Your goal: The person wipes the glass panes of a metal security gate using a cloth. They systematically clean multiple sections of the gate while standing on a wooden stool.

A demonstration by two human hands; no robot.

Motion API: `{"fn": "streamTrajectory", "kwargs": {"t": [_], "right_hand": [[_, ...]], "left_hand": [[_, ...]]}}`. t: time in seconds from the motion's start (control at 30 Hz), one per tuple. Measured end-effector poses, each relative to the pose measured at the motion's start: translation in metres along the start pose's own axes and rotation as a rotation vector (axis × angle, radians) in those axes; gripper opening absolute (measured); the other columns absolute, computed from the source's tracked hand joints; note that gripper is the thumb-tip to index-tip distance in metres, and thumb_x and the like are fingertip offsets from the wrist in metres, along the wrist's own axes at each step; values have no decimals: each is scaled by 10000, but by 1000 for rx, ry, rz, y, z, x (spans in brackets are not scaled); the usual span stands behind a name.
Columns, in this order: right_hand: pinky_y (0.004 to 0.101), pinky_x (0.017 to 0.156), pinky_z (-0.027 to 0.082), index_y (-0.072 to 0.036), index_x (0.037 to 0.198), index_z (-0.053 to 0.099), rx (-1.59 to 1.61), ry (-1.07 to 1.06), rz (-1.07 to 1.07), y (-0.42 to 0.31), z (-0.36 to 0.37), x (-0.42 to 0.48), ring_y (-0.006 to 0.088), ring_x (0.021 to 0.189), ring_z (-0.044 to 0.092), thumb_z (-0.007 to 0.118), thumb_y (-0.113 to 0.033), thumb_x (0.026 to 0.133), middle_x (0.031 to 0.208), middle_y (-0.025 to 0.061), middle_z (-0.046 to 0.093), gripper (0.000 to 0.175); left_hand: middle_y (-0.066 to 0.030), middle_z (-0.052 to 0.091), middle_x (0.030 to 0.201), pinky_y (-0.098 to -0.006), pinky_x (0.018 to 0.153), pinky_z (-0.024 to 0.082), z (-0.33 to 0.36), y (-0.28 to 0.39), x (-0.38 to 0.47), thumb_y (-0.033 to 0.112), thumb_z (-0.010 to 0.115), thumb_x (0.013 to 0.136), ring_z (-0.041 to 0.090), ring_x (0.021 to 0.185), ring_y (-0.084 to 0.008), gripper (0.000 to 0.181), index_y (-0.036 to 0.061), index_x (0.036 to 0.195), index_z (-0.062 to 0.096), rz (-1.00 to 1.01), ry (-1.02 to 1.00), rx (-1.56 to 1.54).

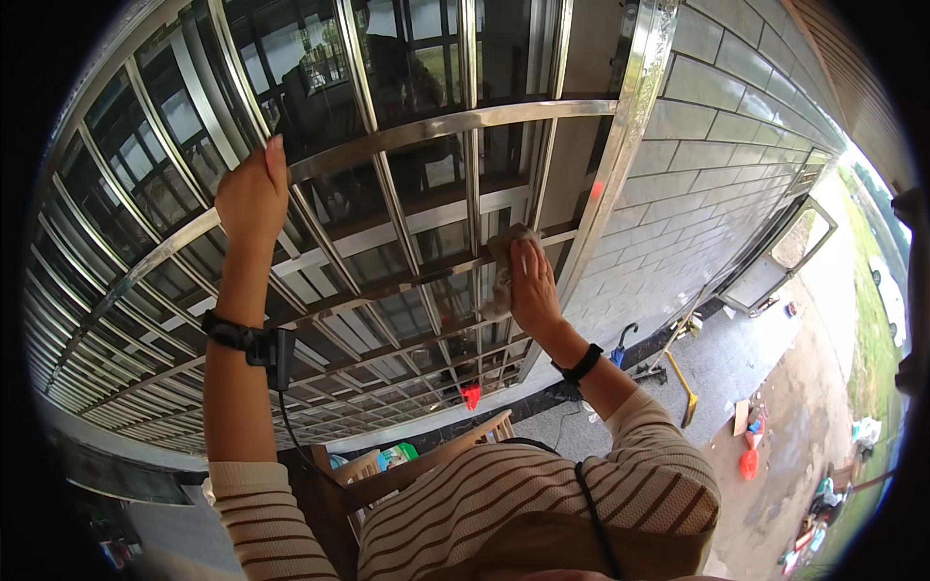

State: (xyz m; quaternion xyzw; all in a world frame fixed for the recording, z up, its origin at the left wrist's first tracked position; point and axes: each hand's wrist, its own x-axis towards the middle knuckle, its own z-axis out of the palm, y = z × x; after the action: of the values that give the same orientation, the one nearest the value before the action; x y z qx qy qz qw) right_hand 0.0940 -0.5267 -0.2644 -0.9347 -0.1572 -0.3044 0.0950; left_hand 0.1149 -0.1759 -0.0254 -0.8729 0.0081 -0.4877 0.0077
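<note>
A shiny metal window grille (429, 129) of upright and cross bars fills the view before me, with dark glass panes behind it. My left hand (254, 192) is closed around the grille where an upright bar meets a curved cross bar, its thumb pointing up. Lower and to the right, my right hand (534, 287) presses a crumpled greyish cloth (501, 276) against an upright bar near a lower cross bar, close to the grille's right frame. The fingers cover part of the cloth. Both wrists wear black bands, and a cable runs from the left one.
A grey tiled wall (697, 174) adjoins the grille. Below it are a blue umbrella (617, 356), a yellow broom (686, 396) and an open door (781, 254). A wooden chair (465, 439) stands close beneath me, and a red item (471, 396) hangs at the grille's lower part.
</note>
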Motion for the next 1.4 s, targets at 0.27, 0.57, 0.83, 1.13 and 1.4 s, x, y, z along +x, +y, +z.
{"fn": "streamTrajectory", "kwargs": {"t": [0.27,0.57,0.83,1.13,1.4], "right_hand": [[454,1017,391,20,1216,574,-72,-735,22,-6,9,93,341,1147,547,647,-654,690,1204,185,563,858],[457,765,526,-32,887,721,112,-596,-73,14,18,95,350,902,655,695,-767,576,914,191,681,798],[461,1126,251,-101,1317,512,184,308,-88,-11,39,12,283,1296,419,563,-101,809,1359,84,495,510],[285,577,472,-51,1050,617,986,129,964,81,82,-89,101,693,553,560,-127,913,832,28,622,166],[400,1009,404,-9,1364,393,502,412,184,84,7,-27,311,1176,501,763,-154,763,1263,183,502,720]], "left_hand": [[-153,665,729,-455,652,515,-1,-2,-1,454,284,1016,649,701,-368,541,118,836,668,-24,-43,-44],[-146,639,646,-458,629,515,-3,-1,2,465,306,1011,641,641,-360,545,107,795,655,-11,-78,-6],[-156,629,629,-453,574,504,1,-4,1,438,321,1015,629,602,-357,538,83,785,652,53,-25,10],[-161,632,635,-446,594,508,-3,-2,1,423,336,1012,629,601,-359,524,67,786,648,54,-27,-1],[-142,608,580,-414,535,492,-2,2,-1,406,369,1010,615,541,-327,520,66,718,633,97,83,12]]}}
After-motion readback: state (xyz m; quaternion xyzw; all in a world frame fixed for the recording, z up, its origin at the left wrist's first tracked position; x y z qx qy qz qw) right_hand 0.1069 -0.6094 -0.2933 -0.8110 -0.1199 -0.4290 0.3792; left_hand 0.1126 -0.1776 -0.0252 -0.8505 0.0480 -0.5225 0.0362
